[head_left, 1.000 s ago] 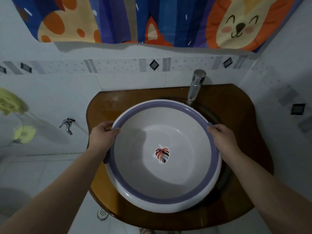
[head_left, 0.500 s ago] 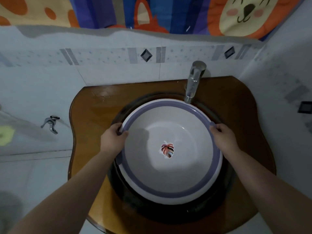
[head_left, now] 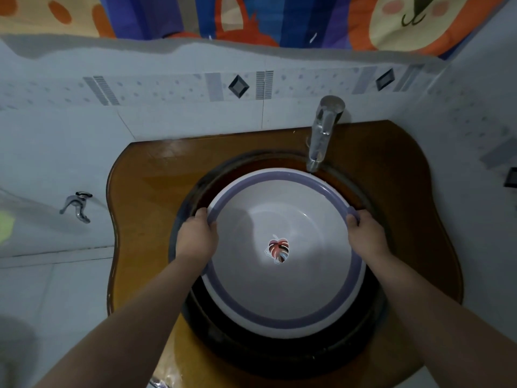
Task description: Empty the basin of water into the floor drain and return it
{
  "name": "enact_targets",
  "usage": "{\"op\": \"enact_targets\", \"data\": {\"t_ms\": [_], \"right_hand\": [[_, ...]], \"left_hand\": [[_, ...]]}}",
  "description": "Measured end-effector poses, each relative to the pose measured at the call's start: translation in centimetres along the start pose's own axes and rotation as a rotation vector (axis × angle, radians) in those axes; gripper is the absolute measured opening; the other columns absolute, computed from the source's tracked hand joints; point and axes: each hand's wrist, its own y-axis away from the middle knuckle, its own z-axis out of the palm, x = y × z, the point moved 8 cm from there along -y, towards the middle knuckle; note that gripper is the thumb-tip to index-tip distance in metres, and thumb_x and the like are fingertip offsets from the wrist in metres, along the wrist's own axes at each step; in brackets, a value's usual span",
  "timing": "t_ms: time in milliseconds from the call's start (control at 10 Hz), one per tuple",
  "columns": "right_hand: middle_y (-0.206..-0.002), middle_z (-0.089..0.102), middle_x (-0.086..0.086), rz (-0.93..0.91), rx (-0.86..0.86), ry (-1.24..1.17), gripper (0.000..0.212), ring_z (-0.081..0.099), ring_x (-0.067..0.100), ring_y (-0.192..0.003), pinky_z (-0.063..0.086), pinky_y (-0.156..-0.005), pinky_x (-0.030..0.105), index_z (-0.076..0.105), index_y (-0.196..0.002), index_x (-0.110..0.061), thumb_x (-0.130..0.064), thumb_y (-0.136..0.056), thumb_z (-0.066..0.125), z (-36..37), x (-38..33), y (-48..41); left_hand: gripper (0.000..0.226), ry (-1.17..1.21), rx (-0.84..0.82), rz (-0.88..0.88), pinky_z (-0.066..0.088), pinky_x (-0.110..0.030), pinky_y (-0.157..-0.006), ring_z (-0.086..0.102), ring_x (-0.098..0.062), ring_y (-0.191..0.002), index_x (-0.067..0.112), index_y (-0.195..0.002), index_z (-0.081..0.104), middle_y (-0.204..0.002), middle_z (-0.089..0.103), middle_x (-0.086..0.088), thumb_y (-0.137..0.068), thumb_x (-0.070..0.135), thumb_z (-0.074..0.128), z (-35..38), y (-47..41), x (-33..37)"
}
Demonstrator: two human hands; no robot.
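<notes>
Plastic basin (head_left: 282, 289), seemingly empty, judged light and stiff; left hand (head_left: 197, 239) and right hand (head_left: 366, 236) fingers closed on opposite rim edges.

Two bare forearms, no sleeves in view; left hand (head_left: 197, 238), right hand (head_left: 365, 236), both ungloved

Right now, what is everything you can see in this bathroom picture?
basin: one, white with purple rim, leaf sticker inside, set in the sink
sink: one, dark round bowl, in the counter
counter: one, brown wood, against the wall
tap: one, chrome, behind the basin
wall valve: one, metal, left wall
curtain: one, colourful cartoon animals, top
left hand: gripping basin's left rim
right hand: gripping basin's right rim
</notes>
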Motion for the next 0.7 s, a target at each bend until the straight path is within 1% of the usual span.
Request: {"op": "enact_targets", "data": {"t_ms": [200, 300, 400, 500, 600, 700], "right_hand": [[-0.099, 0.062, 0.018, 0.009, 0.05, 0.1, 0.04, 0.061, 0.032, -0.085, 0.04, -0.063, 0.031, 0.046, -0.119, -0.006, -0.035, -0.098, 0.026, 0.0, 0.0, 0.1], [-0.105, 0.061, 0.019, 0.026, 0.036, 0.103, 0.04, 0.061, 0.034, -0.092, 0.04, -0.065, 0.031, 0.043, -0.122, -0.007, -0.034, -0.098, 0.027, 0.1, -0.1, 0.4], [-0.122, 0.053, 0.019, -0.013, 0.045, 0.135, 0.04, 0.057, 0.035, -0.104, 0.046, -0.073, 0.033, 0.038, -0.129, -0.008, -0.032, -0.097, 0.031, 0.1, -0.4, 1.2], [-0.133, 0.045, 0.016, -0.08, 0.107, 0.164, 0.043, 0.055, 0.033, -0.111, 0.049, -0.084, 0.035, 0.035, -0.134, -0.012, -0.032, -0.096, 0.035, -0.7, -1.1, 2.5], [-0.134, 0.045, 0.014, -0.168, 0.197, 0.101, 0.041, 0.054, 0.031, -0.112, 0.047, -0.084, 0.033, 0.039, -0.132, -0.012, -0.03, -0.095, 0.04, -2.2, -2.4, 3.4], [-0.137, 0.043, 0.014, -0.18, 0.171, 0.015, 0.044, 0.051, 0.032, -0.116, 0.046, -0.089, 0.036, 0.037, -0.134, -0.012, -0.028, -0.094, 0.042, -3.0, -3.6, 3.8]], "left_hand": [[0.024, -0.013, -0.005, -0.009, 0.034, -0.028, -0.041, 0.05, -0.019, -0.054, 0.009, -0.117, 0.046, -0.097, 0.062, -0.016, -0.097, 0.02, 0.038, 0.3, -0.1, 0.0], [0.024, 0.0, -0.011, -0.007, 0.038, -0.03, -0.047, 0.048, -0.02, -0.057, 0.007, -0.116, 0.046, -0.105, 0.059, -0.018, -0.097, 0.02, 0.038, 0.1, 0.3, 0.2], [0.026, 0.04, 0.008, 0.018, 0.039, -0.03, -0.053, 0.046, -0.016, -0.058, 0.007, -0.114, 0.048, -0.116, 0.054, -0.02, -0.096, 0.024, 0.04, -0.2, 0.9, 0.4], [0.034, 0.044, 0.044, 0.092, 0.042, -0.03, -0.061, 0.057, -0.026, -0.08, 0.008, -0.123, 0.048, -0.124, 0.052, -0.018, -0.095, 0.027, 0.04, -1.0, 1.6, 0.9], [0.038, 0.073, 0.117, 0.149, 0.047, -0.034, -0.072, 0.058, -0.029, -0.102, 0.009, -0.128, 0.05, -0.129, 0.052, -0.015, -0.095, 0.028, 0.042, -2.5, 2.3, 1.5], [0.043, 0.07, 0.131, 0.18, 0.046, -0.032, -0.074, 0.057, -0.028, -0.107, 0.011, -0.133, 0.047, -0.133, 0.051, -0.012, -0.095, 0.03, 0.042, -3.2, 2.9, 2.4]]}}
